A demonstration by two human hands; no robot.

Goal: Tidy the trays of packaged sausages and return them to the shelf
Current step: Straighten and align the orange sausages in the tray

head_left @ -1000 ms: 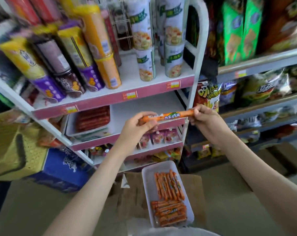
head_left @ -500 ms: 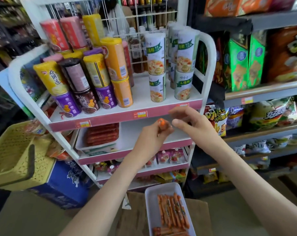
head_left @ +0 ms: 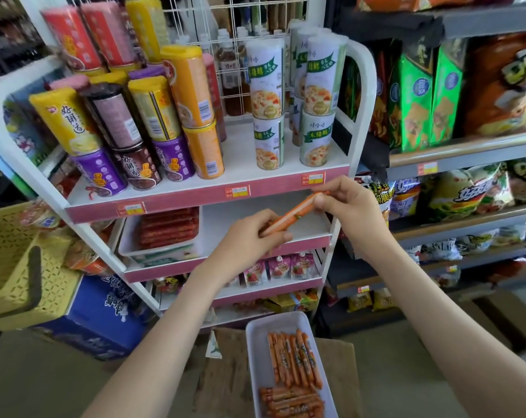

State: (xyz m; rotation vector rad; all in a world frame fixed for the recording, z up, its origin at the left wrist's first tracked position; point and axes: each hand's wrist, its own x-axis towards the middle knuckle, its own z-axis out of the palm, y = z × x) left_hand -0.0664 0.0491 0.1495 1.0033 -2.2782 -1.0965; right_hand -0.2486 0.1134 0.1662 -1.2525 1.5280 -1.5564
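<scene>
**Item:** one orange packaged sausage [head_left: 294, 214], at centre of view, slanting from 8 o'clock up to 2 o'clock, in the air before the rack's middle shelf [head_left: 225, 220].

**Hold:** left hand [head_left: 249, 239] has fingers curled round the lower end. Right hand [head_left: 346, 203] pinches the upper end between thumb and fingertips.

**Stock:** white tray [head_left: 255, 351] at 6 o'clock on a cardboard box [head_left: 225, 375], holding orange sausages in one lengthwise row and one crosswise stack.

**Shelf:** second tray [head_left: 153, 251] at 9 o'clock of the hands, holding red sausages [head_left: 168, 227], with bare shelf beside it at 3 o'clock.

**Risk (judged):** the slick wrapper may slip from an end-only pinch and land outside the tray. Lifting the long tray unevenly could scatter the loose rows.
</scene>
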